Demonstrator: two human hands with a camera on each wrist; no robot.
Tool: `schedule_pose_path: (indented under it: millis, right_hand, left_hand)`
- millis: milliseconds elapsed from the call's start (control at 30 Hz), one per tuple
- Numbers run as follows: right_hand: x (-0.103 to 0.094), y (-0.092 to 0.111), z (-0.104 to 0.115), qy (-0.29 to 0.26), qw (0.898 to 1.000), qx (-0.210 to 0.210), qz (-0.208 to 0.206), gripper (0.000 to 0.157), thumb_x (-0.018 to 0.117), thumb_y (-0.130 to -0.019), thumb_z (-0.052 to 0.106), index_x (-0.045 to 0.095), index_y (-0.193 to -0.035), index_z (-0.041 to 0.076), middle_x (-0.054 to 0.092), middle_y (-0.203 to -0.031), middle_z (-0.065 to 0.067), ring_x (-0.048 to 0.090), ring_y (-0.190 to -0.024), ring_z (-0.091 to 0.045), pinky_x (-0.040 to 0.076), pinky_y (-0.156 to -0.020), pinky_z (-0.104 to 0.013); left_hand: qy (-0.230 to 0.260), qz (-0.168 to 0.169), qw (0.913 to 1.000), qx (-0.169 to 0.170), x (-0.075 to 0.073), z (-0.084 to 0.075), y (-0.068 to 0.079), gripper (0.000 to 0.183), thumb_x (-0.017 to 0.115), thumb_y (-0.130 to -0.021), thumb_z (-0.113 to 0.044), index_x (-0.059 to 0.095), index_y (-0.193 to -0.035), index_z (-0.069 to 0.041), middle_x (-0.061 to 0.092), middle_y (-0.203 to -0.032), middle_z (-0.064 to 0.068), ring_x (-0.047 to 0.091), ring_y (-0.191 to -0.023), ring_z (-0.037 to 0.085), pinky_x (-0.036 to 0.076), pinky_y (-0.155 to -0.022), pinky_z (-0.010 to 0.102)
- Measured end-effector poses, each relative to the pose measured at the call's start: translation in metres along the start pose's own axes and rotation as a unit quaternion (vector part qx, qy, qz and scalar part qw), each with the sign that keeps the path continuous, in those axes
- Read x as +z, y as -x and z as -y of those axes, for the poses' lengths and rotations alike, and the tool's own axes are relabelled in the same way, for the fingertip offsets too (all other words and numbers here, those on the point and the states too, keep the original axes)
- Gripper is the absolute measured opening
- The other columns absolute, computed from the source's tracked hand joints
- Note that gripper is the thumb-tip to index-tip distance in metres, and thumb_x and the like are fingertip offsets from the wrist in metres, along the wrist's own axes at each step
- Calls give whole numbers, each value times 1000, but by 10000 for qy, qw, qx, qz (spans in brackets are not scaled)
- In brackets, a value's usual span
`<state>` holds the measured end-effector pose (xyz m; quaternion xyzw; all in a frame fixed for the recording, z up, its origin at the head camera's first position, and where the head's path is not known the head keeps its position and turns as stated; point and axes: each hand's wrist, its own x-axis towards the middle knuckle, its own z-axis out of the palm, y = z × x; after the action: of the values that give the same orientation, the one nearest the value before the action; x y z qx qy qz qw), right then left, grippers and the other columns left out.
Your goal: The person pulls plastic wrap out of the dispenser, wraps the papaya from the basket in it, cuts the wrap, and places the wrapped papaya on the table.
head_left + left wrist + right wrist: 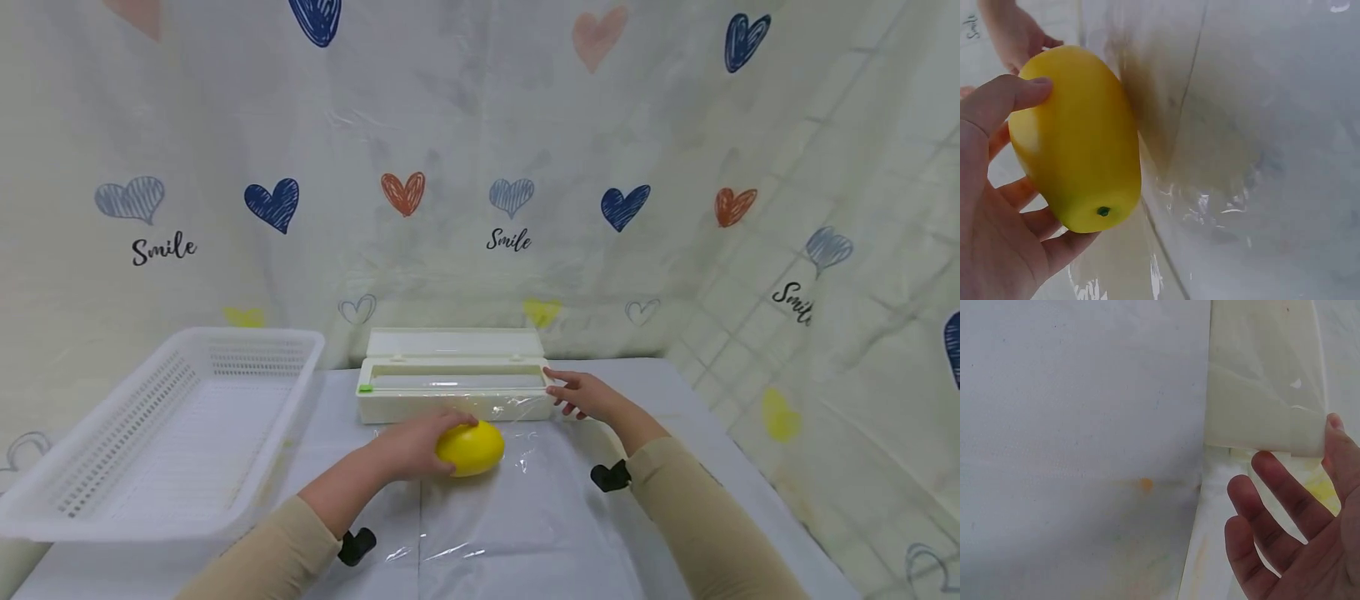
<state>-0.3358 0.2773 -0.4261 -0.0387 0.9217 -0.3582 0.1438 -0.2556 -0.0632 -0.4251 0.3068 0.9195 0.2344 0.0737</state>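
Observation:
A smooth yellow oval fruit (472, 450) with a small green stem spot is held in my left hand (412, 446). In the left wrist view the thumb lies over the fruit (1079, 137) and the fingers curl beneath it. It sits close over a clear sheet of cling film (517, 500) spread across the table. Behind it stands a white cling film dispenser (435, 408), lid (450, 342) raised, a green cutter slider (365, 388) at its left end. My right hand (588, 396) is at the dispenser's right end, fingers spread, fingertips right at its corner, as the right wrist view also shows.
A large white plastic basket (300, 392) with slotted sides stands on the left of the table. A curtain (465, 108) printed with hearts hangs behind the dispenser and along the right side. The white-covered table (675, 387) ends close to that curtain.

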Motion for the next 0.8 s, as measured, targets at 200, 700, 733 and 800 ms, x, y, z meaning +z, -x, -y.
schedule_pose_path:
  millis: [200, 700, 733, 800]
  right_hand:
    - [1, 0, 3, 51, 9999, 103, 70, 60, 60, -99, 39, 38, -154, 25, 66, -105, -8, 60, -88, -24, 53, -73, -36]
    - [-1, -2, -4, -85, 9997, -232, -38, 61, 61, -98, 38, 40, -153, 21, 67, -109, -8, 62, -88, -23, 52, -72, -33]
    - [-1, -2, -5, -105, 9997, -226, -76, 61, 62, -98, 38, 41, -152, 21, 67, -110, -7, 62, -88, -23, 52, -72, -33]
    - [-1, -3, -6, -132, 9995, -250, -114, 61, 63, -97, 38, 42, -152, 20, 67, -111, -7, 62, -89, -23, 52, -72, -33]
  left_hand:
    - [-139, -2, 9999, 55, 8, 9, -1, 68, 79, -84, -25, 50, -144, -36, 44, -144, 2, 49, -124, 24, 44, -103, 45]
    - [-49, -54, 9997, 213, 5, 12, 5, 72, 78, -84, -26, 46, -148, -29, 40, -148, 4, 41, -132, 26, 41, -107, 47]
    - [-56, -45, 9998, 207, 5, 13, 5, 72, 78, -84, -26, 46, -148, -29, 40, -148, 4, 41, -133, 27, 41, -107, 47]
    - [-67, -11, 9999, 156, 5, 13, 7, 72, 77, -84, -27, 45, -149, -30, 39, -149, 3, 41, -133, 26, 40, -107, 48]
